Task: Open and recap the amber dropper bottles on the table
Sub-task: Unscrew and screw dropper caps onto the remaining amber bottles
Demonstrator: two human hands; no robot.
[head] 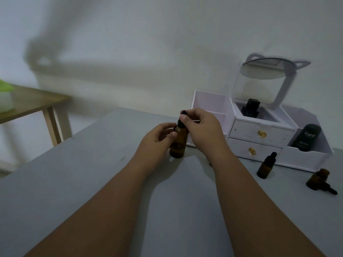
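At frame centre, the left hand [157, 136] fingers wrap the amber bottle [178, 143] standing on the grey surface [92, 182]; the right hand [200, 123] fingers pinch its black dropper cap [182, 117].

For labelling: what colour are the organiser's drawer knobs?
Gold, on both drawer knobs of the white organiser; head view.
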